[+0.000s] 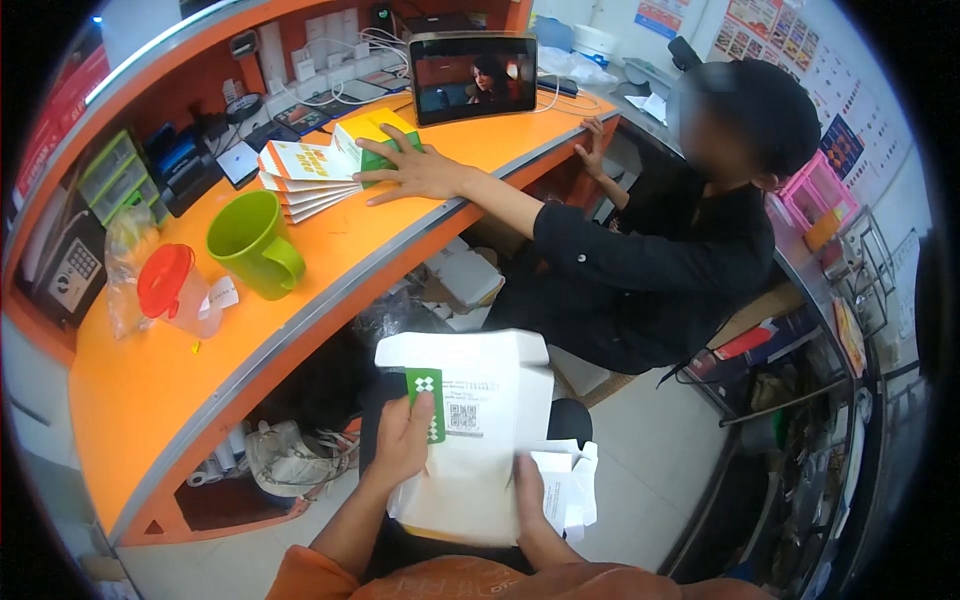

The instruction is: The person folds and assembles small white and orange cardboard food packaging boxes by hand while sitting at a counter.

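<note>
A flat, unfolded white cardboard box [480,352] lies over my lap, with a printed square code and small print on its face. My left hand [403,440] is closed on its left side, the thumb pressed on a green panel with white diamonds [426,385]. I cannot tell whether that panel is a loose card or part of the box. My right hand [530,495] is closed round the lower right edge of the same box; most of its fingers are hidden beneath. Just beside it are smaller white folded carton pieces [575,490].
A co-worker's hand [405,168] rests on stacked printed cartons [310,175] on the orange counter [330,255]. A green mug [250,240], a red-lidded plastic jug [185,295] and a tablet [474,80] stand there. The co-worker [650,260] sits at my right front.
</note>
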### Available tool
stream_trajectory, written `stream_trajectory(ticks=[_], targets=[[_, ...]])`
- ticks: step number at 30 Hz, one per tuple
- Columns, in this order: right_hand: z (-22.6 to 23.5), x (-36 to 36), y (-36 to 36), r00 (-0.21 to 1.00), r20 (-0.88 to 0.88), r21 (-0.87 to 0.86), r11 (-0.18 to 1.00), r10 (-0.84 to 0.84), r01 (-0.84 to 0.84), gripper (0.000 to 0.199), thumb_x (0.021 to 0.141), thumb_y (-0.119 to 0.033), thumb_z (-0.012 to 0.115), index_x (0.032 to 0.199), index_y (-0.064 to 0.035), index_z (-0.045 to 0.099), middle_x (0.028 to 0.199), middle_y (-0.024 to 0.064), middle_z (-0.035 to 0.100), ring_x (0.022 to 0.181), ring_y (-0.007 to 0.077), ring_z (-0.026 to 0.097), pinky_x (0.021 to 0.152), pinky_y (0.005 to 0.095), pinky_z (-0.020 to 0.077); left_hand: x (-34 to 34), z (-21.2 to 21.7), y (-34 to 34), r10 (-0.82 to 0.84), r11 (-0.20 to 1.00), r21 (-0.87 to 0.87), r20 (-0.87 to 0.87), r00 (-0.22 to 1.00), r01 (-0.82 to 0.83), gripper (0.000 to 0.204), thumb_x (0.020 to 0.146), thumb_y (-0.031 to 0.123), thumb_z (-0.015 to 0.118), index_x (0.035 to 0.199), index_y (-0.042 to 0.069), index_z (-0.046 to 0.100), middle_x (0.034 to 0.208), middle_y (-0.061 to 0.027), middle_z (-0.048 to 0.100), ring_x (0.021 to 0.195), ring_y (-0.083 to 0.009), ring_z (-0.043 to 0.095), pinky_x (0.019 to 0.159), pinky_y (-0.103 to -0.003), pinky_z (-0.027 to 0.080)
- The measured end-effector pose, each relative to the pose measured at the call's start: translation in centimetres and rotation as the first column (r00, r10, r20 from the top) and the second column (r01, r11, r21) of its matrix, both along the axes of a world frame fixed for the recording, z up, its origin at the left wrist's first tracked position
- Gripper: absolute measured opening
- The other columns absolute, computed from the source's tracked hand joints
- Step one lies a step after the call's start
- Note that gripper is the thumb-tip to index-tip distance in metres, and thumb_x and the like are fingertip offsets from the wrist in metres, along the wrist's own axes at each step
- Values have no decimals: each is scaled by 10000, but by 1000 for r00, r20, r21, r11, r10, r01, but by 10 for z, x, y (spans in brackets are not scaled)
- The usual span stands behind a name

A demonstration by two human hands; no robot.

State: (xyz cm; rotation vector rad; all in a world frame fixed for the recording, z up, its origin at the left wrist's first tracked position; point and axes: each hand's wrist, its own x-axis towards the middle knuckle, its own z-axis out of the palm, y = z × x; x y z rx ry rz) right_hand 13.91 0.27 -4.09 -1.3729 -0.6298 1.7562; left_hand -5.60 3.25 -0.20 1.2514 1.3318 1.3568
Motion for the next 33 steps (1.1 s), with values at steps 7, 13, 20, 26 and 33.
stream_trajectory(ticks=[7, 13, 20, 26, 33], targets=[[-13, 49, 20, 994, -47, 463, 884, 101, -68, 481, 1068, -382, 374, 1299, 13, 522, 1187, 115, 642, 1047, 167, 626, 881, 321, 495, 23, -6, -5, -240, 971, -47, -140, 961, 235, 413, 1046, 268, 467, 822, -53, 600, 604, -123, 572, 568, -146, 583, 563, -328, 459], [36, 3, 37, 926, 352, 724, 667, -137, -176, 278, 987, -147, 577, 1165, 66, 574, 789, 51, 663, 612, 61, 572, 552, 236, 463, 41, 5, -9, -93, 995, -15, 164, 982, 97, 294, 978, 105, 548, 1250, -6, 549, 1025, -173, 649, 888, -209, 641, 816, -313, 501], [32, -4, 59, 477, 856, 264, 628, 197, -732, 729, 953, -259, 611, 1512, 42, 251, 1008, 262, 657, 965, 389, 615, 872, 443, 479, 23, 14, 4, -269, 963, -13, -157, 950, 271, 889, 763, -107, 470, 1574, 76, 155, 1576, -277, 252, 1453, -340, 305, 1134, -364, 299], [4, 7, 51, 600, 781, 367, 648, 176, -668, 752, 939, -276, 629, 1523, 18, 258, 1201, 248, 577, 1000, 349, 610, 897, 395, 471, 28, 0, -7, -335, 939, -114, -100, 937, 323, 900, 752, -112, 480, 1578, 78, 178, 1573, -208, 318, 1374, -251, 422, 1058, -296, 358], [14, 18, 54, 744, 649, 481, 674, 156, -561, 598, 971, -119, 536, 1524, -52, 320, 1169, 229, 619, 959, 213, 617, 878, 301, 467, 28, -5, -8, -255, 928, -249, 117, 960, 277, 850, 755, -92, 549, 1547, 61, 279, 1507, -191, 405, 1312, -225, 464, 1078, -318, 356]])
